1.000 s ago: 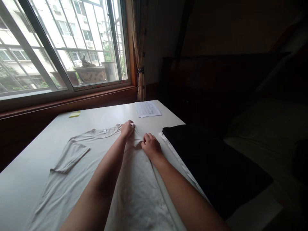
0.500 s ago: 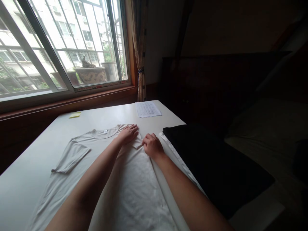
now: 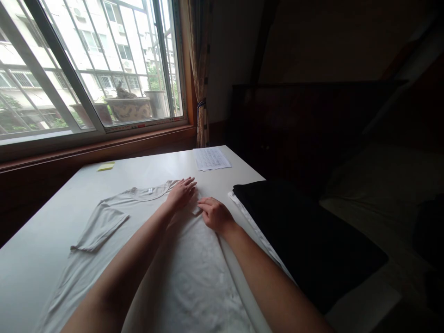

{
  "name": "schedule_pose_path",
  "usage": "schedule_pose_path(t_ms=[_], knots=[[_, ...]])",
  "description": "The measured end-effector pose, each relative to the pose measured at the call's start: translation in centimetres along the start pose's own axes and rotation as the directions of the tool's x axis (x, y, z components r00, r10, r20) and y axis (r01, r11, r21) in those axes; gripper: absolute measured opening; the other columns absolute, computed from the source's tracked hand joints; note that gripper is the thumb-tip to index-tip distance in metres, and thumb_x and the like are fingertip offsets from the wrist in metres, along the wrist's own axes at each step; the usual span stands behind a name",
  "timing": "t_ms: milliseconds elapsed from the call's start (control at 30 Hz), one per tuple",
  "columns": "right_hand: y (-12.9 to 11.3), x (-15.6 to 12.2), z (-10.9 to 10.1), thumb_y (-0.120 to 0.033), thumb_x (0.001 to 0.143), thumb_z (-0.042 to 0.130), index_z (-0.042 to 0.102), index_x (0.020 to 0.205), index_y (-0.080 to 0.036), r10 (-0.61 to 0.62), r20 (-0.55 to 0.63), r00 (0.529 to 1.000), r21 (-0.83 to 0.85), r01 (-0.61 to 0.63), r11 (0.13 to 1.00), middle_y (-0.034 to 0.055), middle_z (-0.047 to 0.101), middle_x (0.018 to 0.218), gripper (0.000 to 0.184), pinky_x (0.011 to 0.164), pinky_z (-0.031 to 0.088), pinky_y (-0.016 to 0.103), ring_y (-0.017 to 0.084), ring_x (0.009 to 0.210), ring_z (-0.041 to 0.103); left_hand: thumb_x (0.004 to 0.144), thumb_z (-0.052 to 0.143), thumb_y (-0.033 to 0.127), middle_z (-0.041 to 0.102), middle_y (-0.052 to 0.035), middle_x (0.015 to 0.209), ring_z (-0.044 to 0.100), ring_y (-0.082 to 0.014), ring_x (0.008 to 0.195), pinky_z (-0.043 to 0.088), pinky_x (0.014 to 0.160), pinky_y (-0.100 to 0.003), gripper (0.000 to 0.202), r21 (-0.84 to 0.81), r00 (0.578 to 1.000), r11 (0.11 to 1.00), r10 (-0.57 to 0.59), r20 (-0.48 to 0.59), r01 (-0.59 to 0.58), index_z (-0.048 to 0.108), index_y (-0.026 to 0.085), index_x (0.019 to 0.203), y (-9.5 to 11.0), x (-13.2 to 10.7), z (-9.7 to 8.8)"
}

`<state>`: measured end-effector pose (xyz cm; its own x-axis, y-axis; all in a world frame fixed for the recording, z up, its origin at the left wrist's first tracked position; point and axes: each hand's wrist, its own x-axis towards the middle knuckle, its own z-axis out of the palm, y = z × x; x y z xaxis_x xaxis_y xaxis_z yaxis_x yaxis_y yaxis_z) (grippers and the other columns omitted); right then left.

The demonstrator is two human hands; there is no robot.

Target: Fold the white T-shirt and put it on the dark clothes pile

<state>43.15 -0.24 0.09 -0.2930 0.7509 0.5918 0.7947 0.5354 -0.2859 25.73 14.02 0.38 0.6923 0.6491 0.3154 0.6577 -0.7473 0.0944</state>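
A white short-sleeved T-shirt [image 3: 197, 263] lies spread on the white table, its neckline toward the far side. My left hand [image 3: 181, 192] rests flat on the shoulder at the right, fingers stretched out. Close beside it, my right hand [image 3: 217, 215] has its fingers and thumb together on the edge of the right sleeve, which is folded in over the body. My palm partly hides that sleeve. The other sleeve [image 3: 102, 226] is also turned inward, with some creases. My left forearm crosses above the shirt's middle.
Dark folded cloth [image 3: 301, 236] lies over white cloth along the table's right side. Printed sheets [image 3: 212, 158] and a yellow sticky pad [image 3: 106, 166] sit near the far edge of the table [image 3: 31, 259]. Behind are a barred window [image 3: 104, 60] and a tied curtain [image 3: 201, 92].
My right hand has shifted slightly left, with its fingers now reaching over the sleeve edge. My left hand has moved a little and stays on the shoulder. The view has shifted slightly.
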Motion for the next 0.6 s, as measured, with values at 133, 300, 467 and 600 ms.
schedule_pose_path(t_ms=[133,300,467,600], knots=[[0.0,-0.3,0.6,-0.004,0.081,0.057,0.077,0.115,-0.016,0.002,0.102,0.995,-0.006,-0.002,1.0,0.0078,0.074,0.125,0.042,0.112,0.046,0.036,0.023,0.122,0.064,0.106,0.033,0.034,0.053,-0.007,0.152,0.043,-0.0189,0.145,0.032,0.123,-0.038,0.046,-0.024,0.994,0.996,0.083,0.064,-0.082,0.055,0.019,0.144,-0.3,-1.9,-0.2],[-0.4,-0.3,0.2,-0.005,0.082,0.059,0.081,0.104,-0.023,0.014,0.141,0.99,-0.041,-0.008,0.999,0.0025,0.078,0.115,0.036,0.102,0.049,0.036,0.022,0.11,0.07,0.106,0.032,0.047,0.031,-0.0116,0.164,0.027,-0.0255,0.153,0.025,0.125,-0.049,0.06,-0.004,0.983,0.998,0.066,0.17,-0.066,0.037,0.014,0.156,-0.6,-2.1,0.3],[-0.2,-0.3,-0.4,-0.004,0.08,0.059,0.082,0.1,-0.025,-0.103,0.156,0.982,-0.015,0.107,0.994,0.0009,0.08,0.107,0.036,0.094,0.049,0.034,0.02,0.097,0.072,0.106,0.032,0.051,0.023,-0.0098,0.168,0.018,-0.0285,0.156,0.023,0.123,-0.055,0.062,0.025,0.974,1.0,0.013,0.227,-0.019,0.03,0.02,0.16,-0.2,-0.6,0.2],[-0.1,-0.4,-0.5,0.0,0.075,0.057,0.081,0.086,-0.022,-0.189,0.151,0.97,0.046,0.184,0.982,0.0006,0.08,0.099,0.035,0.091,0.05,0.031,0.018,0.09,0.072,0.105,0.035,0.052,0.023,-0.0069,0.168,0.02,-0.0311,0.155,0.024,0.122,-0.059,0.059,0.038,0.969,0.999,-0.013,0.248,0.004,0.032,0.028,0.159,0.3,-0.1,-0.2]])
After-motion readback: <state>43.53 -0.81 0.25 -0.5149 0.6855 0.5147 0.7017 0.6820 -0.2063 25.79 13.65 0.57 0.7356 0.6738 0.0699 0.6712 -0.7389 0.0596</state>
